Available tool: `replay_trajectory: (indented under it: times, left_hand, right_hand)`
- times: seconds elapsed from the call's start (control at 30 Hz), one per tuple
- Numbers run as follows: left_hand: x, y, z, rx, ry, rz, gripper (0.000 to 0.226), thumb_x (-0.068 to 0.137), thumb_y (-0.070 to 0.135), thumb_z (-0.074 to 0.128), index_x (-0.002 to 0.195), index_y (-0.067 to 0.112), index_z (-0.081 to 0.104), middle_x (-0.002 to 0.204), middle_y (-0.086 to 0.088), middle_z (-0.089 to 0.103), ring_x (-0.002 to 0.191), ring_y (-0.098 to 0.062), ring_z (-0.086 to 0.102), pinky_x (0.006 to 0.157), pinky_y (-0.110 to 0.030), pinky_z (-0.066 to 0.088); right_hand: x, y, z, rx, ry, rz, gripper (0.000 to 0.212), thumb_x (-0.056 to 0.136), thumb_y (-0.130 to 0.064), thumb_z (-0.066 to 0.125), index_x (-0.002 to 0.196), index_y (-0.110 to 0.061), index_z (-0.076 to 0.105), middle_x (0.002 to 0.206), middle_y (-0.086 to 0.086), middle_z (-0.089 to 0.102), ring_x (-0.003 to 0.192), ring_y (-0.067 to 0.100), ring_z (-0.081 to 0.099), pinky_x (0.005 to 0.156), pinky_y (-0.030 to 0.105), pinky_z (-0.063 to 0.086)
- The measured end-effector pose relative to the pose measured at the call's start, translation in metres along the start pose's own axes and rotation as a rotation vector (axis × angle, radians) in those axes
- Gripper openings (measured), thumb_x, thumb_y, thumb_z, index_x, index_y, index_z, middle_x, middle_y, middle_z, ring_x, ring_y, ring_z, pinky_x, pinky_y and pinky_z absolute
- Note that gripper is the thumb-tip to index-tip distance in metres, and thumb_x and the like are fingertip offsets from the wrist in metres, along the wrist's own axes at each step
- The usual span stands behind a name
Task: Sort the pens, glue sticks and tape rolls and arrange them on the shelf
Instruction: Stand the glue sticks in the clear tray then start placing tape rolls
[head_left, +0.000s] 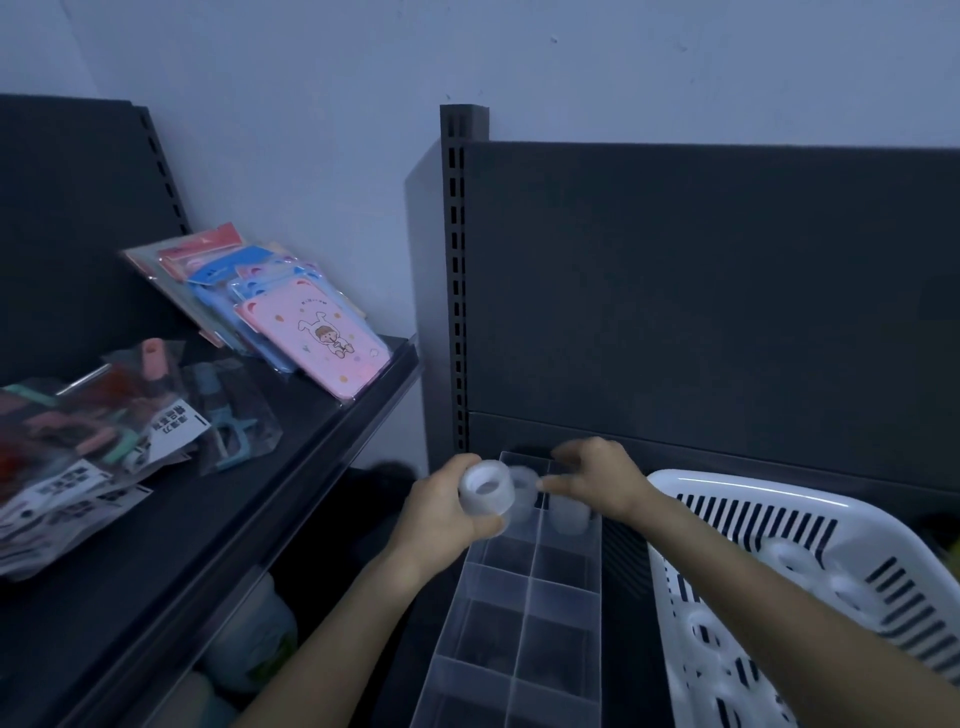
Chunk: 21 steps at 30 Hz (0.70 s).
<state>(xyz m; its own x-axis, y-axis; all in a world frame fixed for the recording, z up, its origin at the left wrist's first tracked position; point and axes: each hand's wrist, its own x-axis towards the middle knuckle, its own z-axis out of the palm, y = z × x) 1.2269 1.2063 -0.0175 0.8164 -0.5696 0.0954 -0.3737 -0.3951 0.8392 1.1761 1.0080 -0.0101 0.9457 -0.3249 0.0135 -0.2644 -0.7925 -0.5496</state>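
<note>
We see the left hand (441, 512) gripping a clear tape roll (485, 488), fingers wrapped round it, held just above the organizer's (519, 618) far-left cells. The right hand (597, 480) hovers over the far cells with fingers bent. It is blurred, so we cannot tell if it holds anything. Another roll (569, 514) sits in the far-right cell. More rolls (789, 561) lie in the white basket (727, 493), just right of the organizer.

clear tape roll (485, 488) above divided organizer (519, 613)
</note>
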Motion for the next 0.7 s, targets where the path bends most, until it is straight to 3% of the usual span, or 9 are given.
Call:
replay_trajectory:
  times: [0.03,0.1,0.17,0.27,0.37,0.47,0.6,0.7]
  left_hand:
    - [0.0,0.001,0.0,0.017,0.0,0.016,0.041,0.068,0.015,0.078,0.098,0.032,0.057,0.087,0.013,0.063,0.079,-0.002,0.06,0.068,-0.017,0.05]
    - [0.001,0.002,0.001,0.043,-0.007,0.041,0.041,0.069,0.017,0.078,0.103,0.028,0.059,0.089,0.011,0.064,0.083,-0.008,0.063,0.073,-0.023,0.053]
    - [0.001,0.003,0.002,0.072,-0.023,0.059,0.042,0.07,0.018,0.078,0.107,0.023,0.059,0.094,0.007,0.065,0.087,-0.011,0.064,0.076,-0.027,0.055]
    - [-0.001,0.002,0.001,0.104,-0.02,0.078,0.045,0.072,0.018,0.076,0.113,0.017,0.057,0.098,0.003,0.067,0.089,-0.012,0.065,0.08,-0.031,0.056]
    - [-0.005,-0.007,-0.008,0.12,0.023,0.008,0.056,0.074,0.015,0.074,0.125,0.01,0.05,0.096,0.002,0.062,0.09,-0.015,0.062,0.08,-0.025,0.051]
    - [-0.009,-0.024,-0.018,0.153,0.043,-0.096,0.071,0.072,0.015,0.075,0.136,0.01,0.044,0.11,-0.004,0.059,0.1,-0.017,0.058,0.082,-0.02,0.046]
    - [-0.011,-0.03,-0.024,0.249,0.056,-0.084,0.028,0.07,0.012,0.072,0.096,0.005,0.064,0.094,-0.003,0.055,0.086,-0.019,0.057,0.073,-0.028,0.048]
    - [-0.011,-0.032,-0.025,0.232,0.067,-0.067,0.038,0.071,0.009,0.071,0.108,0.009,0.063,0.1,0.001,0.049,0.09,-0.015,0.053,0.073,-0.022,0.043]
  right_hand:
    - [-0.007,-0.016,-0.002,0.12,-0.026,-0.027,0.036,0.078,-0.036,0.071,0.103,-0.011,0.067,0.099,-0.002,0.065,0.097,0.015,0.059,0.084,0.027,0.046]
    - [-0.017,-0.041,-0.002,0.266,-0.121,-0.12,0.031,0.078,-0.034,0.072,0.103,-0.018,0.067,0.094,-0.009,0.063,0.089,0.007,0.057,0.08,0.021,0.045]
    - [-0.02,-0.054,0.004,0.225,-0.175,-0.181,0.024,0.075,-0.031,0.073,0.094,-0.018,0.066,0.09,-0.006,0.064,0.083,0.008,0.057,0.074,0.024,0.046]
    - [-0.015,-0.058,0.011,0.172,-0.168,-0.147,0.034,0.072,-0.028,0.074,0.101,-0.015,0.064,0.099,0.0,0.065,0.087,0.012,0.059,0.075,0.026,0.049]
    - [-0.01,-0.053,0.012,0.174,-0.128,-0.074,0.037,0.071,-0.027,0.074,0.103,-0.013,0.063,0.098,0.002,0.066,0.088,0.016,0.062,0.075,0.028,0.05]
    - [-0.009,-0.047,0.023,-0.056,-0.209,-0.026,0.029,0.074,-0.031,0.07,0.092,-0.01,0.06,0.085,-0.001,0.061,0.084,0.02,0.06,0.064,0.025,0.046]
    - [-0.011,-0.052,0.034,-0.314,-0.265,-0.038,0.026,0.079,-0.033,0.066,0.077,-0.016,0.046,0.071,-0.006,0.046,0.076,0.016,0.05,0.051,0.02,0.032]
    - [-0.012,-0.057,0.035,-0.476,-0.257,-0.019,0.029,0.078,-0.032,0.066,0.084,-0.013,0.045,0.07,-0.004,0.044,0.076,0.019,0.05,0.054,0.024,0.034]
